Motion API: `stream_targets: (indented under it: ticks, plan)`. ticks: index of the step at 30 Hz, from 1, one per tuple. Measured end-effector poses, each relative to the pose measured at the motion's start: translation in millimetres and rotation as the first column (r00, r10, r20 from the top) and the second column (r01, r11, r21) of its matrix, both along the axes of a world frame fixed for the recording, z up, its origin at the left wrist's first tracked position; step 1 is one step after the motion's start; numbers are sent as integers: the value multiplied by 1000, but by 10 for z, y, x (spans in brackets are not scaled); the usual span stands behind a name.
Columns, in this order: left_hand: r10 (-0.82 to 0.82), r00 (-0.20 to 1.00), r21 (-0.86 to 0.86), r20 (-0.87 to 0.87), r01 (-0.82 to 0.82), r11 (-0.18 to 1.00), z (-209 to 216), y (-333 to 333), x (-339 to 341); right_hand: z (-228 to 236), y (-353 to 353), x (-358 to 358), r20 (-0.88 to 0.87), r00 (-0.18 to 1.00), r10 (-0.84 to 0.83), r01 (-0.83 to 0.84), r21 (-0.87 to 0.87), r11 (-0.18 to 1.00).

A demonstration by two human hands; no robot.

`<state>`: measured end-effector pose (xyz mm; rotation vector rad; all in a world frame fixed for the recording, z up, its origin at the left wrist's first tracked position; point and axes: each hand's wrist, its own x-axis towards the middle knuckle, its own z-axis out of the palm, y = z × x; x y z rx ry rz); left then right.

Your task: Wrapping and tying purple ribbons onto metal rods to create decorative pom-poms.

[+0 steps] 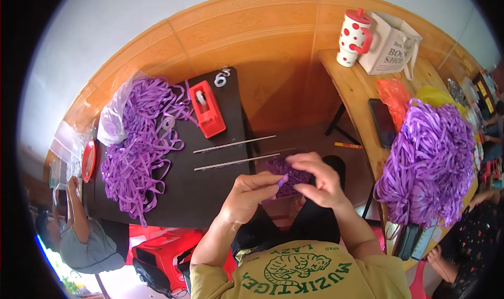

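My left hand [249,194] pinches a small folded bit of purple ribbon [283,180] between thumb and fingertips. Just to its right is my right hand [321,181], thumb and fingers spread apart with nothing seen between them. Beneath both hands, a heap of small purple ribbon pieces [287,168] sits over my lap, partly hidden by the fingers; what holds it is hard to make out. Two thin metal rods [231,162] lie on the dark table [210,199], their tips pointing past its right edge toward my hands.
Loose purple ribbon [134,168], a red tape dispenser [210,113] and tape rolls [220,79] lie on the dark table. The wooden table [349,84] holds a purple ribbon bundle [428,168], a phone [382,121], a spotted tumbler [353,39] and a bag [386,47]. People sit at both sides.
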<state>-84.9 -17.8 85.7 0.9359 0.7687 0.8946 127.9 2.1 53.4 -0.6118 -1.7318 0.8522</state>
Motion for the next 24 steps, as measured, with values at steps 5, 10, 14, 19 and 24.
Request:
stream_targets:
  ticks: [5, 10, 14, 19, 24]
  plan:
    - [7, 999, 53, -54, -5, 999, -27, -17, 5, 44, 91, -100, 144, 989, 26, -48, 149, 988]
    - [7, 997, 78, -82, 0, 997, -93, -25, -28, 106, 80, -118, 204, 979, -14, -45, 280, 959]
    - [6, 992, 54, -127, 1, 999, -101, -26, -20, 86, 112, -109, 243, 970, -26, -59, 338, 939]
    - [-6, 990, -18, -142, 4, 1000, -196, -19, -28, 123, 101, -107, 331, 940, -77, -49, 358, 932]
    - [-32, 992, -27, -120, 28, 999, -233, -26, -34, 90, 95, -125, 336, 941, -39, -88, 356, 930]
